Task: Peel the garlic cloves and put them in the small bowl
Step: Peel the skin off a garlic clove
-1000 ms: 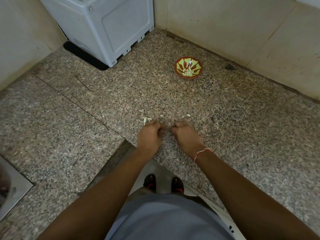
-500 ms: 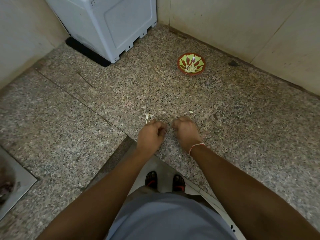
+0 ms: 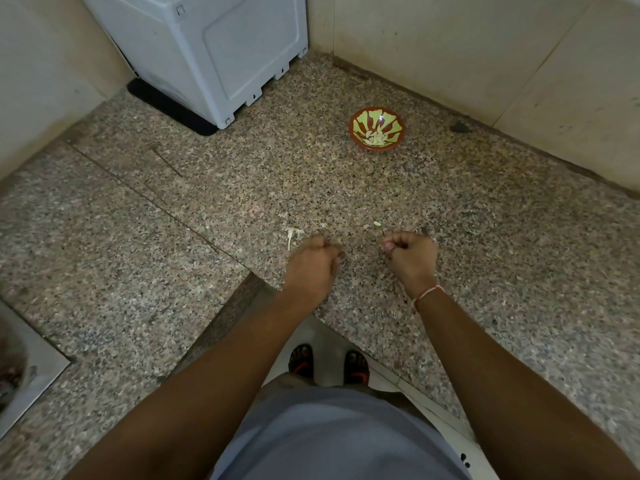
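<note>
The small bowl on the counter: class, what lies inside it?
Pale peeled garlic cloves lie heaped in the small bowl; the bowl's bottom beneath them is covered.

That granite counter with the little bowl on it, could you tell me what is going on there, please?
A person is peeling garlic by hand at the granite counter. Both the left hand and the right hand are curled, a little apart; whatever they pinch is too small to make out. Scraps of garlic skin lie just beyond the left hand. The small bowl, further back near the wall, already holds several peeled cloves.
</note>
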